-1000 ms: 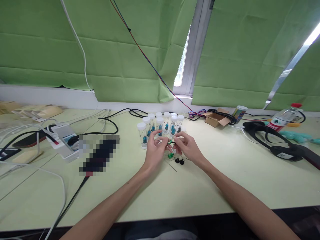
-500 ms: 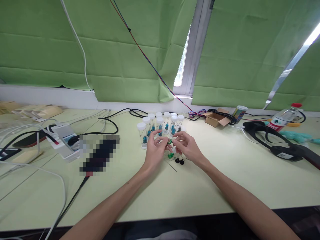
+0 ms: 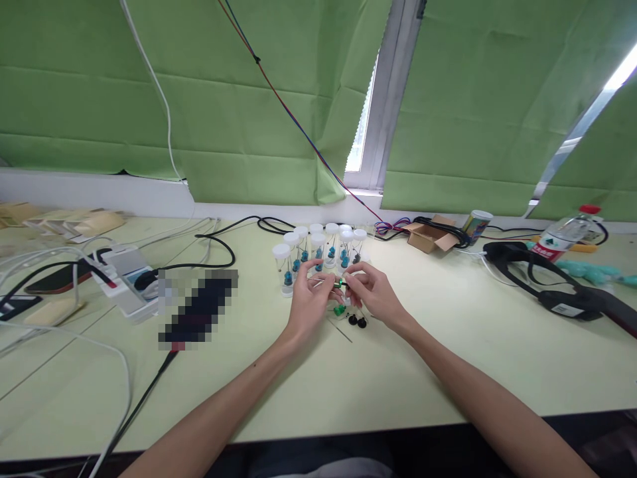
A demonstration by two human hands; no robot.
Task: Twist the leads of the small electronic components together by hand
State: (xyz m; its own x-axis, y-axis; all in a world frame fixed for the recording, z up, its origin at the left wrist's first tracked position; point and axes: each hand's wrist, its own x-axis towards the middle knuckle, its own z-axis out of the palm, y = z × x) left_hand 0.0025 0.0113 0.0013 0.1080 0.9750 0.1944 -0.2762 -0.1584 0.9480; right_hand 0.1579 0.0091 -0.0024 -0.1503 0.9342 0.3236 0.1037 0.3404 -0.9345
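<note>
My left hand (image 3: 312,302) is closed in a pinch on a small green part (image 3: 339,283) with a thin metal rod running from it toward the palm. Facing it, my right hand (image 3: 372,292) pinches a tiny black piece (image 3: 346,285) against the green part's right end. Under the fingers, another green part (image 3: 339,310) lies on the table beside two round black parts (image 3: 361,323). A thin metal rod (image 3: 343,331) lies just nearer to me. Right behind my hands stand several clear vials (image 3: 282,265) with white caps and blue parts inside.
A phone-like dark object (image 3: 199,309), blurred out, lies left on its cable, near a white power strip (image 3: 127,285). To the right are an open cardboard box (image 3: 426,238), a black headset (image 3: 542,279) and a bottle (image 3: 557,236). Cables run along the wall.
The black piece between my right fingertips and the green part now shows more clearly. My right fingers have shifted very slightly; my left hand has stayed in place.
</note>
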